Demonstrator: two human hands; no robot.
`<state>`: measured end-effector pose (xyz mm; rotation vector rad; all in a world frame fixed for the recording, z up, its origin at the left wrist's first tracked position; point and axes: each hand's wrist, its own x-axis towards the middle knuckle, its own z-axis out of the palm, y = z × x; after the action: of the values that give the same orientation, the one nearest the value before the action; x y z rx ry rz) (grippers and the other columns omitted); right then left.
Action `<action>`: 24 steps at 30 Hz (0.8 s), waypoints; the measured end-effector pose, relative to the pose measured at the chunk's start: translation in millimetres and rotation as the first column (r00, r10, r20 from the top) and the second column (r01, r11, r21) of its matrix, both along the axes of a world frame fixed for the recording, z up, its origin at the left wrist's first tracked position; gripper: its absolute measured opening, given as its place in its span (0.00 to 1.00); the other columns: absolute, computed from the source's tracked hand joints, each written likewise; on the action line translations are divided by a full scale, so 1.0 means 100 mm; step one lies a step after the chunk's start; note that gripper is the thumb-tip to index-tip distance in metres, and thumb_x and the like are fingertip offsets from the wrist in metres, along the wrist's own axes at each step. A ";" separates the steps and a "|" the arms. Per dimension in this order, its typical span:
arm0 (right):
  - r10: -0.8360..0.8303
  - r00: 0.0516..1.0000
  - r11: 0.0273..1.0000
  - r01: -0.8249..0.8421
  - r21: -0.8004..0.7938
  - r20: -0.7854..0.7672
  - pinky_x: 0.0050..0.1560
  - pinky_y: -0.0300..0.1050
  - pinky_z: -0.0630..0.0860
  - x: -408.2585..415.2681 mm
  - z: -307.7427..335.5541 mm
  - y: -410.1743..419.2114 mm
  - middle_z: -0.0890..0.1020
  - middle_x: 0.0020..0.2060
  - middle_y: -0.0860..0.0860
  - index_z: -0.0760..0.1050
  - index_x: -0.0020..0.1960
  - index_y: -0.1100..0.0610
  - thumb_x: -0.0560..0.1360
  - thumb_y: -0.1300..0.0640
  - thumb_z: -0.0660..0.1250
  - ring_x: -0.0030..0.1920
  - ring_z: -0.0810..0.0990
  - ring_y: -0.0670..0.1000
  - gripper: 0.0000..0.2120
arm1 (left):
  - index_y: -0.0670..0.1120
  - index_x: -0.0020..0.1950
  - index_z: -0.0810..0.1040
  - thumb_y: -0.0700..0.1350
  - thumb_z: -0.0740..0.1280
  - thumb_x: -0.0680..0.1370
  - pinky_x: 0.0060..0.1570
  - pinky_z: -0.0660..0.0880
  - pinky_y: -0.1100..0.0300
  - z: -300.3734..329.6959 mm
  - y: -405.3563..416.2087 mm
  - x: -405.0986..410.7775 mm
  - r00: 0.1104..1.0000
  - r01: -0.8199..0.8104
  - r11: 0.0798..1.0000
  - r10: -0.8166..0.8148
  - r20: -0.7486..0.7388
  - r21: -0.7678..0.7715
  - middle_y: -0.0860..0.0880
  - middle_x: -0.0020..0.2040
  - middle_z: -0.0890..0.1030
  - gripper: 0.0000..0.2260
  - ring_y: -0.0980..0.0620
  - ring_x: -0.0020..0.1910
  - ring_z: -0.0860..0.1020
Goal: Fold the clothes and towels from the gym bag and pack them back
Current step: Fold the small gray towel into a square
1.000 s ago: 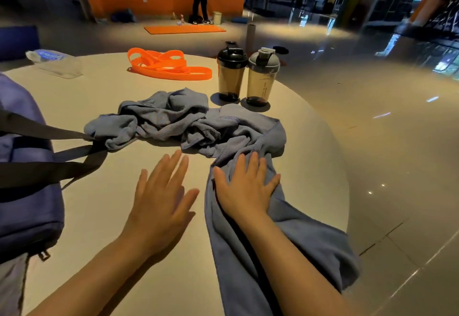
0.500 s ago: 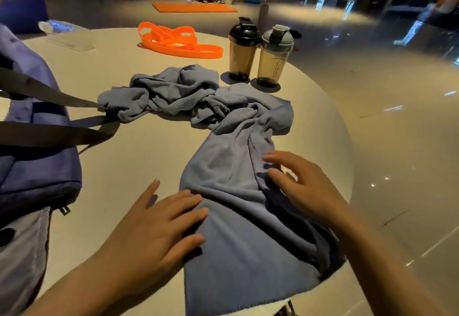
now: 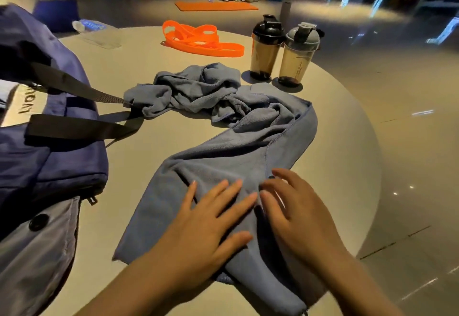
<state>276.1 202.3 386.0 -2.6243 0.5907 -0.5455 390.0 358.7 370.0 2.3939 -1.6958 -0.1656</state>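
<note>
Early stage. Left hand (image 3: 211,223) and right hand (image 3: 295,218) flat, fingers (image 3: 238,186) released, pressing towel (image 3: 223,161) on surface (image 3: 139,156); beyond fingertips towel bunched, unfolded. Gym bag (image 3: 49,146) left of fingers, nothing visibly packed.

On the table (image 3: 347,126) a towel (image 3: 223,156) lies in the middle, both hands flat on its near end, the left hand (image 3: 211,218) beside the right hand (image 3: 298,213). The bag (image 3: 49,156) sits to the left, its straps (image 3: 82,126) reaching the towel's bunched far end. Behind the towel stand two bottles (image 3: 295,54), with bands (image 3: 198,39) to their left.
</note>
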 end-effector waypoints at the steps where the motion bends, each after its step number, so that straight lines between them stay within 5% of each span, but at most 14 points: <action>1: 0.043 0.999 0.999 -0.043 -0.011 -0.027 0.54 0.39 0.67 0.06 0.06 -0.11 0.76 0.62 0.49 0.78 0.57 0.51 0.76 0.43 0.52 0.59 0.75 0.50 0.21 | 0.63 0.77 0.52 0.66 0.42 0.81 0.70 0.48 0.42 -0.07 0.00 0.01 0.999 0.036 0.999 -0.038 0.038 0.038 0.56 0.77 0.58 0.25 0.52 0.76 0.58; 3: 0.117 0.991 0.991 -0.121 -0.052 -0.064 0.56 0.37 0.65 0.20 0.11 -0.41 0.74 0.65 0.51 0.76 0.62 0.55 0.75 0.46 0.54 0.62 0.73 0.52 0.22 | 0.61 0.77 0.54 0.64 0.45 0.82 0.66 0.50 0.42 -0.12 0.04 0.06 0.988 0.104 0.987 -0.117 0.103 0.126 0.55 0.77 0.60 0.24 0.49 0.75 0.60; 6: 0.092 0.974 0.980 -0.126 -0.153 -0.208 0.64 0.47 0.67 0.40 0.07 -0.90 0.71 0.68 0.55 0.72 0.68 0.57 0.74 0.59 0.60 0.67 0.69 0.57 0.22 | 0.67 0.76 0.48 0.66 0.45 0.81 0.69 0.40 0.44 -0.09 0.16 0.14 0.982 0.186 0.977 -0.189 0.018 0.106 0.62 0.78 0.50 0.23 0.56 0.77 0.48; 9: 0.025 0.964 0.951 -0.105 -0.290 -0.265 0.53 0.60 0.76 0.42 -0.14 -1.10 0.78 0.61 0.59 0.76 0.63 0.59 0.74 0.56 0.56 0.59 0.76 0.64 0.20 | 0.73 0.72 0.46 0.69 0.40 0.79 0.71 0.31 0.52 -0.09 0.35 0.27 0.987 0.123 0.992 -0.119 -0.111 0.025 0.71 0.75 0.45 0.21 0.65 0.74 0.39; 11: -0.049 0.975 0.947 -0.024 -0.320 -0.217 0.42 0.56 0.77 0.27 -0.20 -0.94 0.80 0.52 0.57 0.77 0.57 0.58 0.75 0.52 0.54 0.49 0.79 0.63 0.18 | 0.71 0.72 0.56 0.68 0.41 0.80 0.72 0.38 0.58 -0.04 0.47 0.34 0.990 0.024 0.999 -0.028 -0.136 -0.028 0.70 0.73 0.58 0.21 0.65 0.74 0.51; 14: -0.100 0.985 0.931 0.043 -0.361 -0.141 0.35 0.52 0.76 -0.04 -0.25 -0.43 0.80 0.45 0.55 0.78 0.53 0.57 0.76 0.51 0.57 0.40 0.77 0.58 0.15 | 0.59 0.68 0.70 0.64 0.47 0.81 0.72 0.54 0.56 0.05 0.42 0.38 0.996 -0.082 0.987 0.085 0.019 -0.140 0.61 0.60 0.79 0.22 0.61 0.59 0.75; 17: -0.011 0.994 0.938 -0.027 -0.344 -0.107 0.32 0.50 0.75 -0.21 -0.24 -0.14 0.80 0.47 0.53 0.79 0.54 0.55 0.75 0.51 0.56 0.39 0.77 0.56 0.16 | 0.52 0.68 0.73 0.64 0.53 0.79 0.65 0.70 0.50 0.10 0.12 0.26 0.993 -0.043 0.970 0.069 0.100 -0.241 0.55 0.59 0.79 0.25 0.55 0.55 0.76; 20: 0.056 0.997 0.977 -0.067 -0.200 -0.059 0.32 0.39 0.73 -0.23 -0.08 -0.23 0.80 0.50 0.46 0.77 0.55 0.48 0.75 0.50 0.53 0.43 0.77 0.51 0.16 | 0.49 0.69 0.73 0.64 0.58 0.75 0.52 0.76 0.56 0.05 -0.16 0.13 0.994 0.019 0.971 0.007 0.108 -0.240 0.53 0.58 0.79 0.28 0.53 0.52 0.77; 22: 0.011 0.999 0.991 -0.017 -0.129 -0.047 0.34 0.32 0.63 -0.19 0.04 -0.45 0.80 0.53 0.47 0.77 0.57 0.47 0.73 0.48 0.48 0.48 0.76 0.52 0.22 | 0.49 0.65 0.76 0.62 0.58 0.74 0.43 0.77 0.58 0.02 -0.28 0.13 0.998 0.000 0.964 0.017 0.060 -0.266 0.53 0.51 0.81 0.25 0.52 0.46 0.80; 24: -0.067 0.991 0.982 0.045 -0.185 -0.112 0.35 0.37 0.61 -0.11 0.05 -0.86 0.77 0.59 0.50 0.75 0.63 0.50 0.72 0.51 0.51 0.55 0.74 0.56 0.23 | 0.50 0.63 0.77 0.61 0.60 0.73 0.41 0.74 0.62 0.04 -0.33 0.17 0.993 -0.094 0.952 0.070 -0.091 -0.292 0.54 0.51 0.78 0.24 0.52 0.44 0.78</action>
<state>265.1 116.3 390.5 -2.8361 0.6823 -0.4847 407.2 325.9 374.3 2.1995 -1.4654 0.0074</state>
